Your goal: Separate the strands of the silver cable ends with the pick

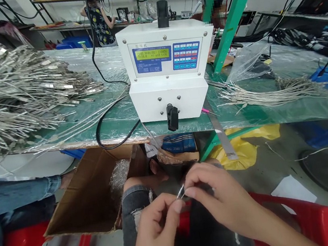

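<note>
Above my lap, my left hand point(161, 217) and my right hand point(210, 193) meet with their fingers pinched. Between the fingertips of both shows a small, thin, shiny silvery piece point(180, 192), tilted, its ends hidden by the fingers. I cannot make out its exact kind. Beyond my hands, at the table's front edge, stands a white machine point(169, 102) with a lit display point(153, 54), a blue keypad point(186, 56) and a black chuck-like part point(172, 117) on its front. Neither hand touches it.
A large heap of grey cables point(19, 90) covers the table's left side; a smaller cable bundle point(269, 92) lies right. A metal ruler point(222, 135) overhangs the edge. Below are an open cardboard box point(85, 195) and yellow bag point(241, 155). Another person's sleeve point(15, 196) is at left.
</note>
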Demonstrator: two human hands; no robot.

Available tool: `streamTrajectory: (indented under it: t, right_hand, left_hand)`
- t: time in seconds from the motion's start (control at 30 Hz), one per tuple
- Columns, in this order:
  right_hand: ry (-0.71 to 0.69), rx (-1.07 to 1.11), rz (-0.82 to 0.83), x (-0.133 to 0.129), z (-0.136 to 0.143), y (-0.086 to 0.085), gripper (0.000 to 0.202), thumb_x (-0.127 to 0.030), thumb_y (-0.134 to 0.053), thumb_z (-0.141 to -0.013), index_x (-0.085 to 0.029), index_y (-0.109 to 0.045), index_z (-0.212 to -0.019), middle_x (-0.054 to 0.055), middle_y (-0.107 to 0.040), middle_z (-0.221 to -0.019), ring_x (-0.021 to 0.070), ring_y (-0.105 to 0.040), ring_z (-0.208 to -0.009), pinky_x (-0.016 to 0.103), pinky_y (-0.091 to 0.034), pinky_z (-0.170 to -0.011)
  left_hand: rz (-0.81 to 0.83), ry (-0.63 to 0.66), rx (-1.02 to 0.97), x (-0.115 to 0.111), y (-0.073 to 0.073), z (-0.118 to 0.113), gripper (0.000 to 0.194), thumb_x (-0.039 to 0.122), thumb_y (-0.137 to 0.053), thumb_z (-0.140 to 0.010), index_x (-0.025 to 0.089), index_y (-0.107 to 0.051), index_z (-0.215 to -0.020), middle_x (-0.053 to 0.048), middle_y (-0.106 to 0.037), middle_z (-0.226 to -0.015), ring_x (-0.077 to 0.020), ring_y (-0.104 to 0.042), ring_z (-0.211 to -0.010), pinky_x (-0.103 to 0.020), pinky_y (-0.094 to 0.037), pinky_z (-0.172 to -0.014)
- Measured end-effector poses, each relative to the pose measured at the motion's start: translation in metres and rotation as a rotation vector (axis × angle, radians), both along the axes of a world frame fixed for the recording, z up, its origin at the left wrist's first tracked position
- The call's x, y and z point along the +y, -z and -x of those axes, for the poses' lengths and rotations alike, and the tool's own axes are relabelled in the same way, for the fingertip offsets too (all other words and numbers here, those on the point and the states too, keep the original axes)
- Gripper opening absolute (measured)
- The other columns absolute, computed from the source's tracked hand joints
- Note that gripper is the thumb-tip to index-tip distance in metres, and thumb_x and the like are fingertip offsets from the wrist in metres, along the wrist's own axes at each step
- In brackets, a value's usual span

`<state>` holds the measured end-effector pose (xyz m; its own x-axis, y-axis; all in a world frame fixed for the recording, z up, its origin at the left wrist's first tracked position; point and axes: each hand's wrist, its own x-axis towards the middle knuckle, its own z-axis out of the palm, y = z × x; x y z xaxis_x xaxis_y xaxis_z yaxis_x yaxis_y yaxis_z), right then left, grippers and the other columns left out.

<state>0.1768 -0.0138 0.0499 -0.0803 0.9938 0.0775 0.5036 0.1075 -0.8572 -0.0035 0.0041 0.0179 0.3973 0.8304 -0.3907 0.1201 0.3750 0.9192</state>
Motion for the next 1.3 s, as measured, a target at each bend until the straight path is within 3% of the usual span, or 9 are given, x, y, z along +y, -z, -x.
streamTrajectory:
  t: [0.07, 0.2, 0.37, 0.43, 0.77, 0.9, 1.1, 1.27, 1.3]
  right_hand:
    - [0.051, -0.01, -0.08, 0.003, -0.01, -0.001, 0.014, -0.015, -0.053, -0.094, -0.021, -0.056, -0.082, -0.003, -0.06, -0.087, 0.0115, -0.054, -0.084, 0.024, -0.04, -0.076]
    - [0.4, 0.091, -0.235, 0.005, -0.033, -0.007, 0.013, -0.025, -0.052, -0.098, -0.022, -0.058, -0.086, -0.002, -0.057, -0.082, 0.0112, -0.053, -0.076, 0.022, -0.042, -0.069]
    - [0.173, 0.075, -0.084, -0.004, -0.02, -0.003, 0.003, -0.023, -0.061, -0.092, -0.024, -0.063, -0.091, -0.002, -0.063, -0.092, 0.0122, -0.057, -0.084, 0.023, -0.045, -0.075]
    - [0.109, 0.067, -0.04, -0.006, -0.008, 0.001, 0.01, -0.022, -0.066, -0.088, -0.026, -0.064, -0.097, -0.003, -0.064, -0.098, 0.0127, -0.058, -0.089, 0.024, -0.045, -0.079]
    - [-0.027, 0.032, 0.006, -0.004, 0.004, -0.002, 0.014, -0.016, -0.059, -0.092, -0.02, -0.056, -0.079, -0.003, -0.061, -0.084, 0.0127, -0.054, -0.084, 0.026, -0.039, -0.075]
    - [0.011, 0.138, 0.043, -0.004, 0.002, 0.001, 0.015, -0.016, -0.055, -0.093, -0.019, -0.055, -0.078, -0.001, -0.059, -0.084, 0.0125, -0.053, -0.081, 0.024, -0.039, -0.073]
    - [0.384, 0.274, -0.056, 0.001, -0.026, -0.002, 0.019, -0.033, -0.055, -0.096, -0.021, -0.058, -0.081, -0.001, -0.056, -0.075, 0.0129, -0.052, -0.071, 0.023, -0.041, -0.065]
    - [0.099, 0.105, -0.03, -0.009, -0.012, -0.002, 0.002, -0.021, -0.064, -0.089, -0.023, -0.064, -0.091, 0.0, -0.063, -0.093, 0.0141, -0.058, -0.088, 0.025, -0.045, -0.079]
    - [0.05, 0.087, -0.029, -0.011, -0.007, -0.001, 0.009, -0.02, -0.066, -0.087, -0.024, -0.064, -0.094, -0.001, -0.064, -0.097, 0.0142, -0.058, -0.092, 0.025, -0.045, -0.082]
  left_hand:
    - [0.035, 0.001, -0.002, -0.001, 0.001, 0.004, 0.043, 0.06, -0.065, -0.08, 0.019, -0.059, -0.068, 0.011, -0.028, -0.048, -0.0015, -0.022, -0.038, -0.013, -0.018, -0.036]
    - [0.043, -0.044, 0.046, -0.002, 0.006, 0.013, 0.045, 0.063, -0.064, -0.079, 0.018, -0.061, -0.073, 0.012, -0.03, -0.047, -0.0014, -0.023, -0.038, -0.013, -0.023, -0.037]
    - [0.019, -0.033, 0.052, -0.001, 0.004, 0.012, 0.044, 0.061, -0.065, -0.079, 0.018, -0.062, -0.072, 0.011, -0.029, -0.049, -0.0018, -0.024, -0.038, -0.013, -0.023, -0.035]
    - [-0.002, -0.023, 0.052, 0.0, 0.001, 0.009, 0.043, 0.059, -0.066, -0.079, 0.018, -0.063, -0.07, 0.01, -0.03, -0.049, -0.0021, -0.025, -0.039, -0.013, -0.023, -0.035]
    - [-0.027, 0.012, 0.042, -0.004, -0.004, 0.006, 0.042, 0.056, -0.065, -0.082, 0.018, -0.057, -0.064, 0.009, -0.031, -0.052, -0.003, -0.023, -0.044, -0.014, -0.018, -0.038]
    - [-0.048, 0.026, 0.02, -0.002, -0.009, 0.004, 0.044, 0.057, -0.064, -0.081, 0.018, -0.057, -0.063, 0.008, -0.033, -0.052, -0.0035, -0.024, -0.045, -0.014, -0.018, -0.039]
    - [0.087, -0.058, 0.071, -0.005, -0.008, 0.018, 0.041, 0.056, -0.069, -0.079, 0.018, -0.059, -0.066, 0.009, -0.031, -0.052, -0.0016, -0.017, -0.044, -0.014, -0.015, -0.04]
    - [0.049, -0.056, 0.059, -0.007, -0.001, 0.024, 0.039, 0.053, -0.07, -0.079, 0.017, -0.062, -0.066, 0.008, -0.034, -0.05, -0.0017, -0.019, -0.042, -0.014, -0.014, -0.038]
    - [0.036, -0.039, 0.057, -0.006, 0.0, 0.023, 0.04, 0.054, -0.069, -0.079, 0.017, -0.062, -0.066, 0.008, -0.034, -0.05, -0.0018, -0.02, -0.042, -0.014, -0.014, -0.038]
